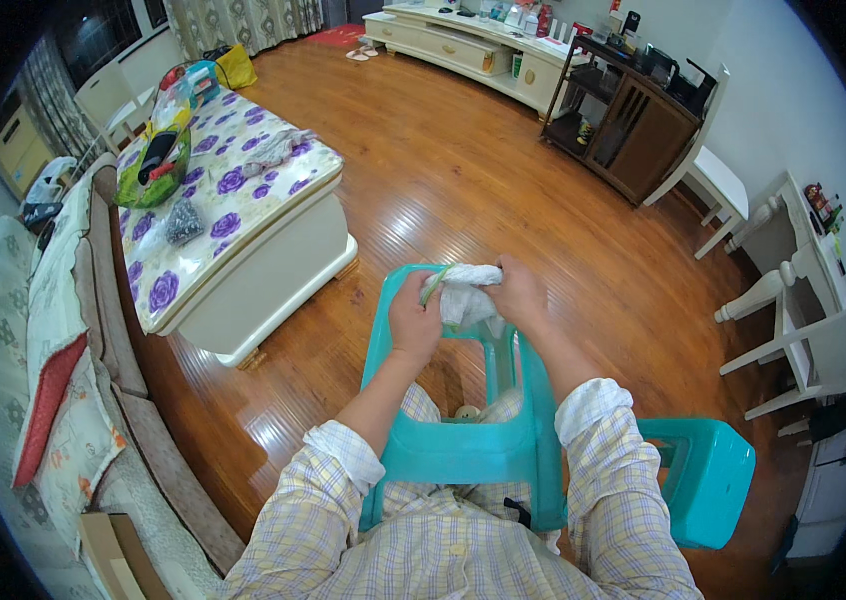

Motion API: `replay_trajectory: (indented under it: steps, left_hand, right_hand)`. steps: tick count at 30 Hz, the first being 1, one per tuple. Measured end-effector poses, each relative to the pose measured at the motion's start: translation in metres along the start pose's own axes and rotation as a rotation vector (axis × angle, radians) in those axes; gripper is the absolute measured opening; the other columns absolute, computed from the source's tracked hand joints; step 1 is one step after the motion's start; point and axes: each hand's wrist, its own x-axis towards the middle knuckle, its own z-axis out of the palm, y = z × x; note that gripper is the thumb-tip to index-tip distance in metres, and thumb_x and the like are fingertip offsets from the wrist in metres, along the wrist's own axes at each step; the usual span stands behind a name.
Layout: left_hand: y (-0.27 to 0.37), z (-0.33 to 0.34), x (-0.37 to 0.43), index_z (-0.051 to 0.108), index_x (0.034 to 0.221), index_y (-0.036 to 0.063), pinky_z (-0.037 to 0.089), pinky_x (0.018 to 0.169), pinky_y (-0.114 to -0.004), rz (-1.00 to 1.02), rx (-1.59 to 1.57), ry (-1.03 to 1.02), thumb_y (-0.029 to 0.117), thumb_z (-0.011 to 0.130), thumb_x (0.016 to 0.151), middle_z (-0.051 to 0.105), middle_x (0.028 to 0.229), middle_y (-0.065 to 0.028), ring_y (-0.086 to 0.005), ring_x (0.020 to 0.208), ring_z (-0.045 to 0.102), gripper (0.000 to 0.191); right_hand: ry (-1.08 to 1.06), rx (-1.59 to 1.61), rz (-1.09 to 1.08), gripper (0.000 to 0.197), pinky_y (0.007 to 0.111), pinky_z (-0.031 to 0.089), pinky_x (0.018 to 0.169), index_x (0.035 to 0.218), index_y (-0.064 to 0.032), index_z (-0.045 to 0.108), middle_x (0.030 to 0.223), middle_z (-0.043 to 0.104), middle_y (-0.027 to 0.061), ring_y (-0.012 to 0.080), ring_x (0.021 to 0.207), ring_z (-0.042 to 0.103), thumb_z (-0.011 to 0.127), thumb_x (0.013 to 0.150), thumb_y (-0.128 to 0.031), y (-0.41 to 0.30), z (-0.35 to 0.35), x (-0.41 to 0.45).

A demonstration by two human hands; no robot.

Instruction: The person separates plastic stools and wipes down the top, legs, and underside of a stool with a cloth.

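A white cloth point(468, 300) with a green edge is stretched between my two hands, its lower part hanging down. My left hand point(417, 315) grips its left end, and my right hand point(522, 292) grips the rolled right end. Directly beneath them is a turquoise plastic stool point(460, 454), lying on its side across my lap, with its open frame facing up. The cloth hides part of the stool's far edge, and whether it touches the stool I cannot tell.
A second turquoise stool point(715, 480) is on the floor at right. A coffee table with a flowered cover point(231, 225) stands at left beside a sofa point(141, 442). White chairs point(723, 180), a brown cabinet point(640, 127) and a white table point(817, 255) line the right side.
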Motion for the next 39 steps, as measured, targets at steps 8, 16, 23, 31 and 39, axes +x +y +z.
replay_trajectory:
  steps: [8, 16, 23, 31, 39]
  left_hand:
    - [-0.006, 0.008, 0.006, 0.06, 0.109, 0.0054, 0.05, 0.077, -0.05, 0.022, 0.366, 0.002, 0.014, 0.065, 0.091, 0.068, 0.1, -0.02, -0.042, 0.092, 0.063, 0.021]
    - [-0.005, -0.001, 0.008, 0.062, 0.099, 0.0024, 0.046, 0.084, -0.048, 0.185, 0.369, 0.159, 0.011, 0.068, 0.085, 0.064, 0.101, -0.0195, -0.0394, 0.095, 0.058, 0.017]
    - [-0.008, 0.001, -0.001, 0.061, 0.109, 0.0009, 0.044, 0.089, -0.05, 0.113, 0.3, 0.135, 0.007, 0.065, 0.083, 0.062, 0.103, -0.0203, -0.041, 0.1, 0.056, 0.027]
    - [0.035, -0.071, -0.071, 0.041, 0.142, -0.0114, 0.033, 0.114, -0.05, -0.059, 0.666, -0.281, 0.007, 0.063, 0.085, 0.036, 0.149, -0.0324, -0.0486, 0.134, 0.04, 0.064]
    - [0.029, -0.068, -0.069, 0.044, 0.14, -0.0109, 0.035, 0.113, -0.05, -0.034, 0.793, -0.362, 0.008, 0.061, 0.086, 0.036, 0.151, -0.0316, -0.0497, 0.132, 0.042, 0.059]
  right_hand:
    - [-0.255, 0.087, -0.026, 0.036, 0.044, 0.053, 0.079, 0.105, -0.0068, 0.065, 0.097, 0.072, 0.0152, 0.029, 0.092, 0.069, 0.079, 0.082, -0.031, 0.037, -0.015, 0.031]
    - [0.036, 0.28, -0.154, 0.02, 0.04, 0.05, 0.081, 0.104, -0.0038, 0.062, 0.094, 0.064, 0.0152, 0.0272, 0.089, 0.063, 0.069, 0.089, -0.015, -0.002, -0.025, 0.027]
    - [0.197, -0.119, -0.434, 0.032, 0.053, 0.045, 0.085, 0.111, -0.0061, 0.066, 0.103, 0.061, 0.0202, 0.0405, 0.099, 0.056, 0.07, 0.084, -0.024, -0.029, 0.067, 0.006]
    - [0.028, 0.022, -0.577, 0.038, 0.049, 0.046, 0.09, 0.116, -0.008, 0.068, 0.11, 0.057, 0.0204, 0.0388, 0.104, 0.055, 0.067, 0.088, -0.034, -0.077, 0.093, -0.005]
    - [0.149, -0.062, -0.493, 0.029, 0.049, 0.049, 0.089, 0.105, -0.0071, 0.071, 0.103, 0.069, 0.019, 0.0362, 0.102, 0.063, 0.06, 0.092, -0.03, -0.049, 0.097, 0.032]
